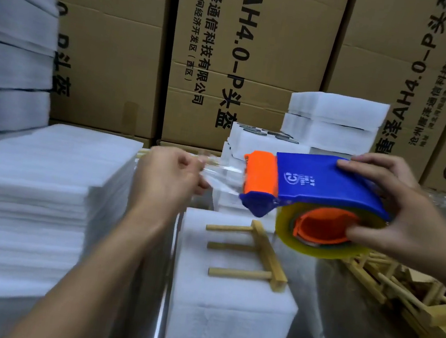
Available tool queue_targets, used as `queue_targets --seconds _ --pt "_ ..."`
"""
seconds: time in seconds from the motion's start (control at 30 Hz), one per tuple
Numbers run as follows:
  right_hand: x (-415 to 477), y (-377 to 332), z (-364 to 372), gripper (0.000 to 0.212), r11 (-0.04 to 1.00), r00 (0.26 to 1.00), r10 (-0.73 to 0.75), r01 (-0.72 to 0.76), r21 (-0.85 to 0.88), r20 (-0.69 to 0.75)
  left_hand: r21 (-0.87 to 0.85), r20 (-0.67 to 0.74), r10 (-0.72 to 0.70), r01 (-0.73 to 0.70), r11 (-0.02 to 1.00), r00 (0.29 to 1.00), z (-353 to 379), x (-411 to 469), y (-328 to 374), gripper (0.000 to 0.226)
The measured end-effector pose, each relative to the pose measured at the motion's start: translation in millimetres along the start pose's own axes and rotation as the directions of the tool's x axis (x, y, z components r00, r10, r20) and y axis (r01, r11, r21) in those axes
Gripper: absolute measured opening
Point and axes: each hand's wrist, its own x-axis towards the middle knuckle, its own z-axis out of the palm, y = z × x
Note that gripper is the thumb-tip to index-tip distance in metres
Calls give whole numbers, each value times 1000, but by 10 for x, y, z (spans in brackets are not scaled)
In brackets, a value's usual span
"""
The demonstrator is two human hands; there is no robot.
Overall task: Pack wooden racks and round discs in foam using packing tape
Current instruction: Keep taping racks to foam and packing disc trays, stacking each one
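I note a steel surface [307, 336] before cardboard cartons [114, 41]; right hand [397, 214] grips the tape dispenser [313, 186], left hand [166, 178] pinches its tape [223, 177].

"AH4.0-P头盔" on cardboard boxes [247, 58], "CP" logo on tape dispenser [325, 182]

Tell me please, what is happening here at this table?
A person is packing wooden parts in foam. The right hand holds a blue and orange tape dispenser, and the left hand pulls the clear tape end out of it with its fingers. Below them, a wooden rack lies on a foam block, not yet taped. A stack of foam sheets stands on the left, and more wooden racks lie on the right.
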Motion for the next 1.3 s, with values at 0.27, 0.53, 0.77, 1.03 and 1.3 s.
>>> queue_targets --seconds 0.27,0.53,0.77,1.03,1.3 --pt "-193 453 -306 79 978 979 177 -163 -133 100 903 22 181 -97 418 983 -346 -78 -139 10" --pt "-81 469 -132 76 981 962 191 -178 -83 193 964 202 -77 -185 191 976 -255 -261 -411 28" --pt "-297 761 65 84 973 946 229 -220 -65 231 955 218 -320 -134 264 922 -58 -396 -821 31" --pt "-394 866 212 74 960 947 257 -273 61 191 894 314 -402 -125 430 860 37 -476 -948 27" --pt "-444 919 279 81 937 929 301 -331 116 217 895 349 -295 -223 387 890 31 -525 -1065 26"
